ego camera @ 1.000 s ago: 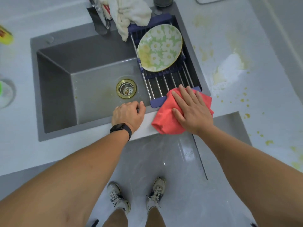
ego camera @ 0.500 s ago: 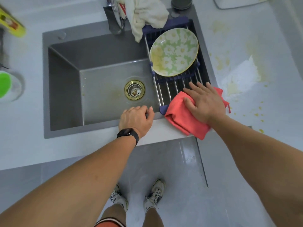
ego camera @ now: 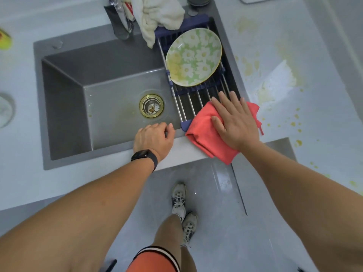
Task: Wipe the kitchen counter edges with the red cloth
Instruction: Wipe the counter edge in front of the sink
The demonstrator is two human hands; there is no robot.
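Pressing folded red cloth [ego camera: 208, 132] flat under right hand [ego camera: 235, 124], fingers straight and spread, palm down, no pinching. Sitting on front strip of pale grey counter [ego camera: 314, 85], at near right corner of dark grey rectangular sink [ego camera: 78, 91], one corner drooping over front edge toward floor. Overlapping near end of blue-framed metal-rod drying rack [ego camera: 196, 103] slightly; fingertips reaching onto rack rods. Probably spreading fingers to push cloth evenly along edge, not lifting it.

Resting left hand [ego camera: 155, 137] on sink's front rim, just left of cloth, apart from it; fingers curling loosely over rim into basin, holding nothing. Likely bracing body while leaning in. Wearing black wrist band [ego camera: 145, 156].

Sitting on rack: green floral plate [ego camera: 193, 57], tilted, well behind cloth. Hanging off rack's far end: crumpled white towel [ego camera: 157, 16]. Showing brass drain strainer [ego camera: 151, 106] in basin floor.

Spotting yellowish stains and splatter [ego camera: 294, 122] on counter right of cloth, plus whitish smeared patch [ego camera: 279, 81] further back. Judging wipe as mid-way at best: right-hand counter still looking dirty. Risking snagging cloth on rack frame if sliding leftward.
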